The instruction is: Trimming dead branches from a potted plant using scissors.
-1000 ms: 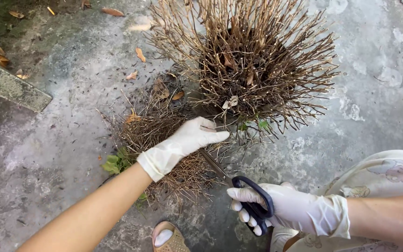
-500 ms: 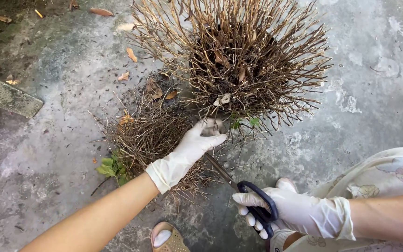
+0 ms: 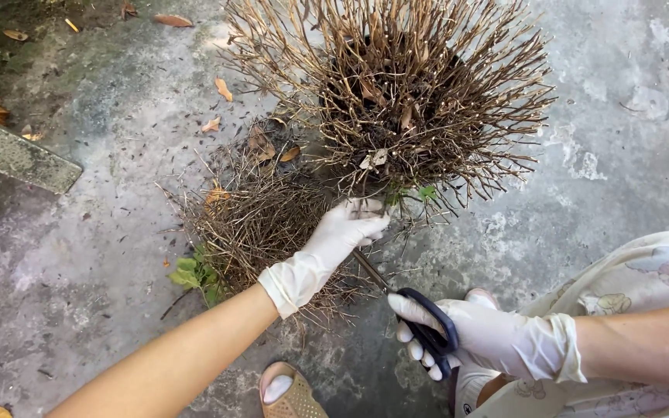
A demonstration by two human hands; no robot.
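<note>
A dry, leafless bush (image 3: pixel 396 93) of brown twigs spreads at the top middle. My left hand (image 3: pixel 342 232), in a white glove, grips twigs at the bush's lower edge. My right hand (image 3: pixel 466 333), also gloved, holds black-handled scissors (image 3: pixel 416 313) whose blades point up-left, toward the left hand's fingers. A heap of cut twigs (image 3: pixel 261 220) lies on the concrete under my left wrist.
The ground is stained grey concrete (image 3: pixel 79 271) strewn with dry leaves (image 3: pixel 224 89). A small green weed (image 3: pixel 191 275) grows by the twig heap. A concrete edge (image 3: pixel 9 155) runs at the left. My sandalled foot (image 3: pixel 288 391) shows at the bottom, patterned clothing (image 3: pixel 644 271) at right.
The view has shifted slightly. My left hand has stayed gripping twigs at the bush's lower edge. My right hand keeps the scissors close below the left hand.
</note>
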